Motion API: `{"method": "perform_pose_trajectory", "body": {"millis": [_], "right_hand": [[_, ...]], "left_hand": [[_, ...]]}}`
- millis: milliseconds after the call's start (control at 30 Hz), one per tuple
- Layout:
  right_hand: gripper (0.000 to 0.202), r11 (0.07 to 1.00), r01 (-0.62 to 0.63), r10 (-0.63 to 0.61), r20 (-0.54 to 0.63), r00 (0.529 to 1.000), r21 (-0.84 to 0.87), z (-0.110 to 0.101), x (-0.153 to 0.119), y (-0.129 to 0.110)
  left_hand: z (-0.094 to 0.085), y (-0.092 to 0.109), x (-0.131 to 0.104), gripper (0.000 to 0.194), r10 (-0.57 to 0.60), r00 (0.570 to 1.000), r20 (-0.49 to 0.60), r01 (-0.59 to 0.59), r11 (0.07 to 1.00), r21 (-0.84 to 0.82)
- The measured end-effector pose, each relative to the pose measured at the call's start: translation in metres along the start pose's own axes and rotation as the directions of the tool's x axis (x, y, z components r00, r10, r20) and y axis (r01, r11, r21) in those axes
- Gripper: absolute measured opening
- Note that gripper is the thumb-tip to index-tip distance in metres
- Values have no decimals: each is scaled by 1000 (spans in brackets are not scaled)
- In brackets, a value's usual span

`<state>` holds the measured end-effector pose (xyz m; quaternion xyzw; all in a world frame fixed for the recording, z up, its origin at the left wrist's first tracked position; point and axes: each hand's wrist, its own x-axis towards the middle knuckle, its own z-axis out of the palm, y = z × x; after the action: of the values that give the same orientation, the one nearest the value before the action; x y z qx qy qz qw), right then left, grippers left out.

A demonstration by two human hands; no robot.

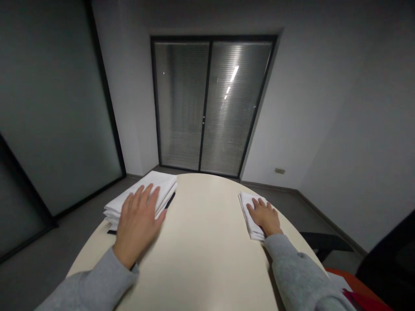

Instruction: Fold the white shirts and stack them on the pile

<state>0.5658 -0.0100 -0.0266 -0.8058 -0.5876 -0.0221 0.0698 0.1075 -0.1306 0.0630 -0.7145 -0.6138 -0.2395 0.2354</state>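
Observation:
On the left of the round table, a stack of folded white cloths (155, 179) lies on something thin and dark (170, 200) that shows only at its edges. My left hand (139, 220) rests on top of the stack, fingers stretched out and the thumb by its near right edge. Toward the right rim lies a smaller folded white cloth (249, 216). My right hand (266, 216) is flat on it with fingers spread, covering its right part. Neither hand grips anything.
The pale round table (204, 242) reaches close to the glazed window (212, 108) with blinds. At lower right stand a black chair (392, 263) and something orange-red (343, 274). A frosted glass partition (55, 108) is on the left.

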Motion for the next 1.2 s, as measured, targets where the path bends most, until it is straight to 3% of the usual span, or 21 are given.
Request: {"method": "perform_pose_trajectory", "body": {"millis": [67,167,300,433,567,667,800,867,933,1000,1033,1133,1200], "right_hand": [[68,1000,6,-6,-14,1000,-2,0,-1,-1],[66,1000,18,-18,-34,999,-11,-1,-4,-1],[61,999,35,-36,-56,998,-18,-4,-9,-2],[58,999,46,-46,-75,996,0,-7,-13,-4],[55,997,50,-44,-91,995,65,-10,-16,-6],[51,986,54,-36,-118,992,157,-15,-21,-10],[52,920,117,-55,-171,984,374,-32,-30,-30],[58,831,188,-115,-169,979,523,-47,-38,-47],[62,696,235,-198,-134,971,679,-66,-49,-66],[62,542,213,-268,-74,961,813,-84,-66,-80],[63,472,179,-291,-40,956,863,-91,-76,-85],[70,320,47,-326,63,943,946,-96,-109,-89],[64,254,-40,-335,127,934,966,-87,-130,-86]], "left_hand": [[0,-18,2,62,-89,995,53,86,995,55],[-1,-28,-1,60,-116,985,131,111,993,45],[0,-31,-7,55,-24,984,176,23,1000,10],[8,-53,-9,54,108,971,214,-87,991,-102],[5,-80,11,50,30,984,177,-4,989,-145],[-17,-86,40,47,-32,991,129,47,993,-112],[-69,-65,79,42,-45,998,-33,41,993,-106],[-94,-47,93,42,-41,991,-127,13,977,-211],[-107,-29,102,39,-88,981,-174,17,927,-374],[-101,-14,106,39,-170,979,-111,78,819,-569],[-90,-6,104,41,-198,980,-30,130,743,-657],[-32,16,87,47,-128,962,240,269,563,-781],[8,31,65,41,-10,959,285,234,599,-766]]}}
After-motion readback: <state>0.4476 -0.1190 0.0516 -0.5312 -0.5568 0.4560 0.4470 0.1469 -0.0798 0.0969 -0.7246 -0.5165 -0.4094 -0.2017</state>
